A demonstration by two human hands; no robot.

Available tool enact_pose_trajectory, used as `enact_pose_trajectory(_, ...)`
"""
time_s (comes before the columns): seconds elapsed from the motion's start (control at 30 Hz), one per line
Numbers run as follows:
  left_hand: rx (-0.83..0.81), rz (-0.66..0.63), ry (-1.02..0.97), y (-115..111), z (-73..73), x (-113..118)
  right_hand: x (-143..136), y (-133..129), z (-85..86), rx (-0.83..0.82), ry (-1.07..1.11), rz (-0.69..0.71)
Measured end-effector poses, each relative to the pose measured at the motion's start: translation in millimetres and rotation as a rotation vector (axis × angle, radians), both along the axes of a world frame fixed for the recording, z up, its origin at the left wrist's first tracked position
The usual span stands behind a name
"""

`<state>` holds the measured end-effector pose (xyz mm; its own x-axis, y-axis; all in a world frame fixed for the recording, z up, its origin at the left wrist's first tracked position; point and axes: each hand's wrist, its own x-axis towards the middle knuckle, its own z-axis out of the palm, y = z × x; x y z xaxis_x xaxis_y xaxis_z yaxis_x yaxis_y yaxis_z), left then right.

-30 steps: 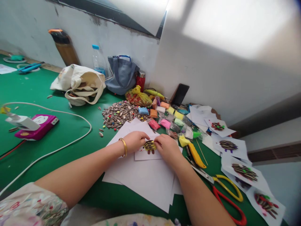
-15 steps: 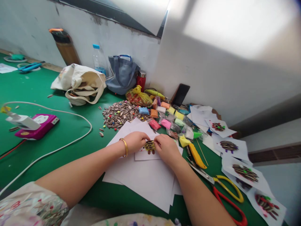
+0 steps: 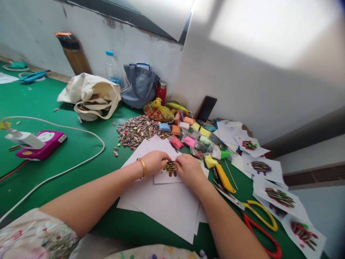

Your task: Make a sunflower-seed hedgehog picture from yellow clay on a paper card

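Note:
A small hedgehog-like figure (image 3: pixel 170 166) of yellow clay, dark striped seeds and brown feet lies on a small white card (image 3: pixel 168 179). The card rests on several larger white sheets (image 3: pixel 169 207). My left hand (image 3: pixel 154 162), with a gold bangle at the wrist, has its fingers curled together at the figure's upper left edge. From the other side, my right hand (image 3: pixel 191 172) pinches at the figure's upper right edge. Whatever lies between the fingertips of either hand is too small or hidden to make out.
Behind the sheets lie a sunflower seed pile (image 3: pixel 138 130) and bagged coloured clay (image 3: pixel 189 141). To the right are a yellow cutter (image 3: pixel 225 178), scissors (image 3: pixel 244 205) and finished seed pictures (image 3: pixel 279 197). A white cable (image 3: pixel 78 163) and purple box (image 3: pixel 43 145) occupy the left.
The whole view has shifted very slightly. Both hands stay at the figure, the right fingertips a touch nearer its upper edge.

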<state>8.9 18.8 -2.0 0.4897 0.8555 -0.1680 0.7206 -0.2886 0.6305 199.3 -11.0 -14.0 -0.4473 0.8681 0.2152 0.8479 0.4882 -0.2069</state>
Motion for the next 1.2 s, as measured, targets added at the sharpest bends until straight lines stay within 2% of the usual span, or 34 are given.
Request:
enact_pose_trajectory(0.33,-0.037,0.014,-0.016,0.6,-1.8,-1.6,2.7,0.6,0.4,-0.028,0.031,-0.020)
enact_pose_trajectory(0.47,-0.070,0.114,-0.232,2.9,-2.9,-3.0,6.5,-1.0,4.2,0.019,0.124,-0.039)
enact_pose_trajectory(0.53,-0.231,0.199,-0.455,2.5,-0.6,-3.5,7.1,-2.9,6.7,0.078,0.188,-0.016)
enact_pose_trajectory(0.63,-0.689,0.315,-0.872,-0.5,5.7,-5.0,4.7,-7.4,11.7,0.152,0.297,0.023)
enact_pose_trajectory(0.73,-1.114,0.347,-1.178,-4.3,12.0,-6.9,-0.1,-14.2,17.7,0.216,0.407,0.042)
enact_pose_trajectory(0.8,-1.296,0.347,-1.298,-7.4,15.5,-7.0,-3.7,-19.6,21.8,0.258,0.462,0.061)
enact_pose_trajectory(0.87,-1.388,0.373,-1.397,-11.4,18.7,-5.3,-7.6,-24.7,25.6,0.297,0.500,0.085)
enact_pose_trajectory(0.93,-1.397,0.446,-1.489,-16.1,22.0,-2.1,-12.0,-29.0,28.7,0.330,0.512,0.110)
enact_pose_trajectory(1.0,-1.331,0.539,-1.548,-21.0,25.7,1.4,-16.4,-31.8,30.3,0.355,0.493,0.126)
enact_pose_trajectory(1.2,-1.188,0.672,-1.556,-29.9,34.8,6.1,-21.2,-31.2,25.5,0.389,0.417,0.072)
